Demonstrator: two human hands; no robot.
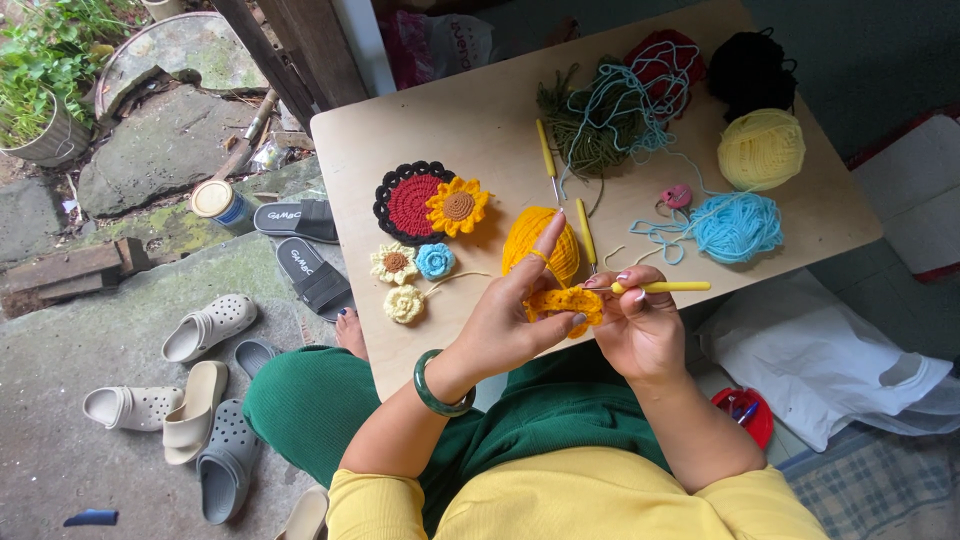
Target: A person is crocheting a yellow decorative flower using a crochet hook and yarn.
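My left hand (510, 315) pinches a small orange-yellow crochet piece (566, 302), with yarn looped over its raised forefinger. A green bangle (437, 390) sits on that wrist. My right hand (640, 320) grips a yellow-handled crochet hook (662, 287), its tip at the piece. Just behind the hands lies an orange-yellow yarn ball (540, 243) on the low wooden table (470, 120).
Finished crochet lies on the table: a sunflower on a red-and-black round (415, 203) and three small flowers (406, 280). Two spare hooks (547, 150), yarn balls in yellow (760, 148), light blue (736, 226), black, red and a green tangle sit behind. Sandals and clogs (205, 325) lie on the ground at left.
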